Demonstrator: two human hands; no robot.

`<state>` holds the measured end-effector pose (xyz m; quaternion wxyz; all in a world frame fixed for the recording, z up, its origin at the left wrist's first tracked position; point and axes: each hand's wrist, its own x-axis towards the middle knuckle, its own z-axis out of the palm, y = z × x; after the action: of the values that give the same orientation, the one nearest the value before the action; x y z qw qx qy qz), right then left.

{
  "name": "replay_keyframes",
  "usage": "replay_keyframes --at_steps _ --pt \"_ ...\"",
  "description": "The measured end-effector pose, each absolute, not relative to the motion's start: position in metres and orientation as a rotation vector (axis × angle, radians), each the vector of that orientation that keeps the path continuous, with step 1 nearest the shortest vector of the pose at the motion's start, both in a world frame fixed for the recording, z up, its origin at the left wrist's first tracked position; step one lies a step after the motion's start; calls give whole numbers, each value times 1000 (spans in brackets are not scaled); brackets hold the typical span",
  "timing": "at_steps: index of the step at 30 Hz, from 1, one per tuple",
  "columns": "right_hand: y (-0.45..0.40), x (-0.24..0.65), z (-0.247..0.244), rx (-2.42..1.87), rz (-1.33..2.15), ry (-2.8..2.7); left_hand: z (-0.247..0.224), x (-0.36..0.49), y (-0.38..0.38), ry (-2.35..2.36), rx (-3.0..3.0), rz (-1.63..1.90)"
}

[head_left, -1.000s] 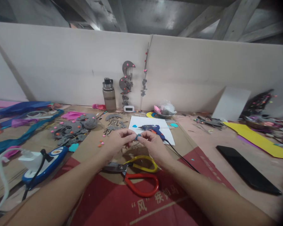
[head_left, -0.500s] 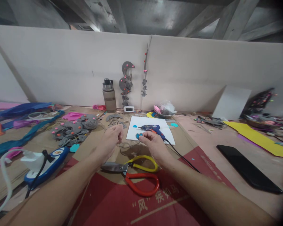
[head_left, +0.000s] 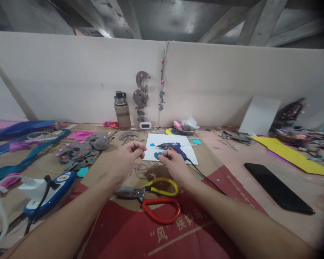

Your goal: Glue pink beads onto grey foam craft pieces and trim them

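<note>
At the middle of the tabletop [head_left: 213, 153], one small blue piece [head_left: 158, 155], pinched between thumb and forefinger of the right hand [head_left: 174, 163] over the near edge of a white sheet [head_left: 148, 153]. Clock positions taken from that piece. Nine o'clock: left hand [head_left: 128, 158], apart from the right, fingers curled, thumb near forefinger; cannot tell whether anything is pinched. Beyond it, grey felt pieces [head_left: 77, 151] with pink and orange dots. One o'clock: blue glue gun [head_left: 175, 146], on the sheet. Eleven o'clock: blue heart [head_left: 152, 145], same sheet; farther, lidded bottle [head_left: 122, 114], upright. Six o'clock: scissors [head_left: 137, 192], one handle yellow, one red. Four o'clock: black phone [head_left: 278, 188], flat.
</note>
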<state>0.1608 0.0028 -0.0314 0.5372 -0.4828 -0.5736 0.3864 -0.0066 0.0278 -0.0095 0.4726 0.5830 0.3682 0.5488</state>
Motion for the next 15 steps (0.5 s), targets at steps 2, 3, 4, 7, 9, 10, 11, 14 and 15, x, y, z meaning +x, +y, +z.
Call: replay_keyframes --at_steps 2,3,4,7,9,10,11,14,15 --pt "5 162 -33 -1153 903 -1360 -8 -6 26 886 1382 1345" --pt "5 162 -33 -1157 896 -1361 -8 -6 24 869 1354 1344" --pt "5 163 -34 -1164 891 -1365 -8 -6 23 853 1329 1349" --pt "5 163 -33 -1182 881 -1379 -9 -7 22 882 1293 1391" --pt "4 164 -32 -1187 879 -1377 -9 -9 23 917 1314 1419" --pt "4 164 -32 -1185 879 -1375 -9 -10 23 915 1333 1435" --pt "4 164 -33 -1183 879 -1374 -9 -11 23 902 1356 1450" --pt "6 165 -34 -1185 876 -1368 -11 -12 24 893 1435 1479" --pt "6 165 -35 -1188 873 -1367 -11 -11 24 921 1457 1479"
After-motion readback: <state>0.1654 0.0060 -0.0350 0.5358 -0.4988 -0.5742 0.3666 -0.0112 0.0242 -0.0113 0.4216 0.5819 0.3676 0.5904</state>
